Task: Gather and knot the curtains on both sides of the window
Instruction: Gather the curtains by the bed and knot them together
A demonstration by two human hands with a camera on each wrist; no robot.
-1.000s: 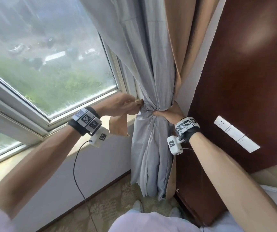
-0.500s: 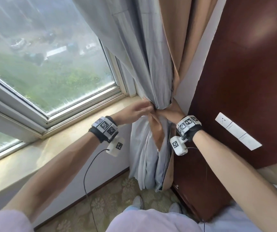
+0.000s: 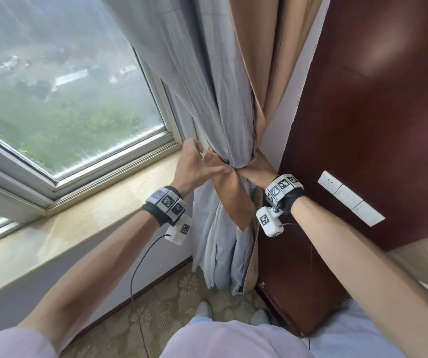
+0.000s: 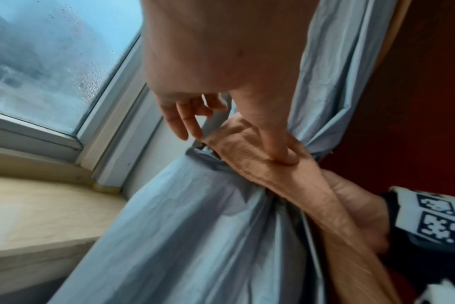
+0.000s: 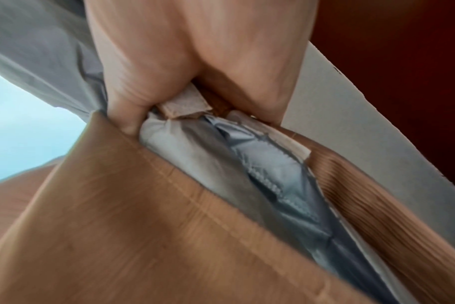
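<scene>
A grey curtain [image 3: 233, 120] with a tan outer layer [image 3: 254, 47] hangs bunched in the corner beside the window. A tan tie-back band [image 3: 233, 200] crosses the front of the bunch, and its loose end hangs down. My left hand [image 3: 197, 166] is at the left of the bunch. Its thumb [image 4: 283, 152] presses the band [image 4: 249, 160] flat, while the other fingers [image 4: 182, 123] hang loosely curled and free. My right hand [image 3: 256, 173] grips the gathered curtain [image 5: 247, 174] and band [image 5: 117, 205] from the right, thumb [image 5: 125, 111] in front.
The window pane [image 3: 65, 86] and its pale sill [image 3: 91, 215] lie to the left. A dark red wood panel [image 3: 375, 112] with a white switch plate [image 3: 349, 197] stands to the right. Patterned carpet [image 3: 156, 306] and my shoes are below.
My left hand carried the tan band from the window side across the front of the bunch to my right hand. It has since loosened to a thumb press. The right hand kept its grip.
</scene>
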